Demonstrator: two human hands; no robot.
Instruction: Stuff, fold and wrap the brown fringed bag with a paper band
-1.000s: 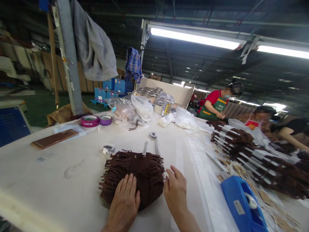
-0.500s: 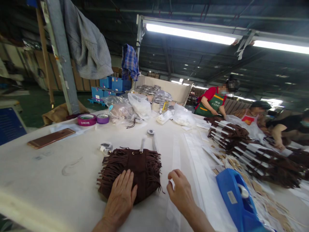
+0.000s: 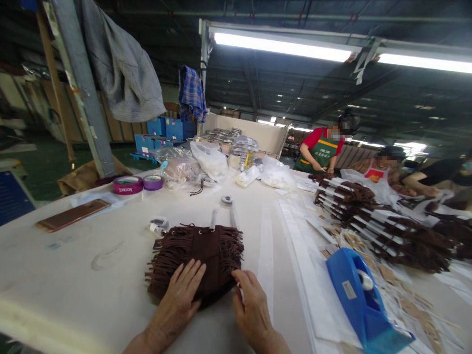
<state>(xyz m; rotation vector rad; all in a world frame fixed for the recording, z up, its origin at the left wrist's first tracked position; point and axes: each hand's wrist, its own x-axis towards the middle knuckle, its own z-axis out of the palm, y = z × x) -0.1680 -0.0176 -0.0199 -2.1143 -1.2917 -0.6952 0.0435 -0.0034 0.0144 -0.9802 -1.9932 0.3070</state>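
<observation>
A dark brown fringed bag (image 3: 207, 253) lies on the pale table in front of me, its gold eyelets along the far edge. My left hand (image 3: 180, 290) rests flat on the bag's near left part, fingers stretched out and palm down. At the near right edge is my right hand (image 3: 250, 302), its fingers curled round the fringe and bag edge there; the exact grip is partly hidden. Just beyond the bag's far edge lie a wrapped strap with a ring end (image 3: 226, 200) and another wrapped piece (image 3: 158, 226).
Left on the table (image 3: 66, 290) are a phone (image 3: 73, 215) and two purple tape rolls (image 3: 127, 185). A blue tape dispenser (image 3: 354, 295) stands at the right, near stacked brown fringed pieces (image 3: 401, 241). Plastic bags (image 3: 210, 160) lie at the back. Co-workers (image 3: 320, 147) work across the table.
My right hand has moved left from beside the bag to its near right edge, fingers now against it. My left hand stays flat on the bag. The view has shifted slightly.
</observation>
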